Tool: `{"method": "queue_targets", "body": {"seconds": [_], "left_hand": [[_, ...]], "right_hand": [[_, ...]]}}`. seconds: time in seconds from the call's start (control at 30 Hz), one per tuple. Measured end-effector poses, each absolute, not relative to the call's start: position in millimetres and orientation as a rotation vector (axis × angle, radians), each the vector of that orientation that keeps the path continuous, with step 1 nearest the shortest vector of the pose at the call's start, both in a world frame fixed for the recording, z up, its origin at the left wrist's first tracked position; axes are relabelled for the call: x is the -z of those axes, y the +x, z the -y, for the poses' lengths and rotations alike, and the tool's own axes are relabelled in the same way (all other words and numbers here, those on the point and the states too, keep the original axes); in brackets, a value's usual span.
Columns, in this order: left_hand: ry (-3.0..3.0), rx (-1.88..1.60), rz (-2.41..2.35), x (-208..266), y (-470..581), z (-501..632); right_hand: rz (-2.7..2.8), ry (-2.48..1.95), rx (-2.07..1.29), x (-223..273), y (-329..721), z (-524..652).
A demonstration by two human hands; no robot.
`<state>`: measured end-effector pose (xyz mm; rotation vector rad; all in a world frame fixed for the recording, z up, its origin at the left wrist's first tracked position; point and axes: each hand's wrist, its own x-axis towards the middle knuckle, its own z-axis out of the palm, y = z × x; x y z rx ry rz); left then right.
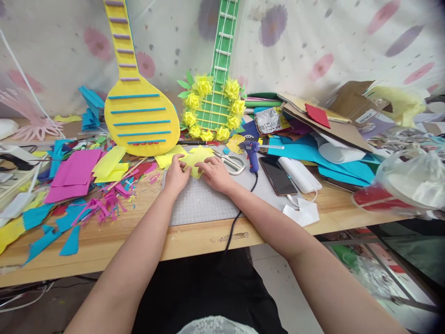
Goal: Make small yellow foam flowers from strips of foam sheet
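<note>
Yellow crepe paper pieces point(194, 159) lie between my two hands over the grey cutting mat. My left hand point(177, 175) has its fingers curled at the left edge of the paper. From the other side my right hand point(216, 174) grips the paper's right edge, its fingers bent over it. Right beside this hand are scissors with pale handles point(235, 164). A blue hot glue gun point(252, 153) stands a little farther right. Behind the hands, a green paper guitar point(218, 104) ringed with yellow paper flowers point(203, 86) leans upright.
A yellow paper guitar point(142, 116) leans at the back left. Magenta paper point(74, 175) and scraps spread across the left. A phone point(278, 176) and white power strip point(299, 175) lie right, before piled blue paper point(323, 157). The glue gun's black cord point(233, 227) crosses the cutting mat point(198, 204).
</note>
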<state>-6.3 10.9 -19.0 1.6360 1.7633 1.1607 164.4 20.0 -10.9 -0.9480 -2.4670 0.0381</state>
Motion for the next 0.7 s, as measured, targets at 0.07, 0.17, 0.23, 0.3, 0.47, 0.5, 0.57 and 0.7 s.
{"method": "queue_targets", "body": {"seconds": [0.07, 0.17, 0.23, 0.3, 0.47, 0.5, 0.57, 0.7], "left_hand": [[1.65, -1.123, -1.821, 17, -7, -10], [1.66, -1.054, -1.867, 13, -7, -7], [1.666, -1.013, -1.853, 10, -7, -6], [1.69, -0.971, -1.824, 7, -6, -4], [1.753, -0.869, -1.828, 6, -6, -2], [1.758, -0.861, -1.837, 7, -6, -2], [1.765, -0.854, -1.855, 7, -6, -2], [1.762, -0.84, -1.903, 8, -6, -4]], "right_hand": [[2.46, -0.99, -0.106, 10, 165, -20], [2.429, -1.035, -0.193, 9, 167, -20], [2.408, -1.046, -0.257, 9, 168, -21], [2.383, -1.052, -0.319, 8, 168, -21], [2.301, -1.075, -0.428, 9, 167, -20], [2.292, -1.061, -0.435, 10, 166, -20], [2.288, -1.02, -0.453, 11, 166, -21], [2.286, -1.035, -0.578, 12, 165, -25]]}}
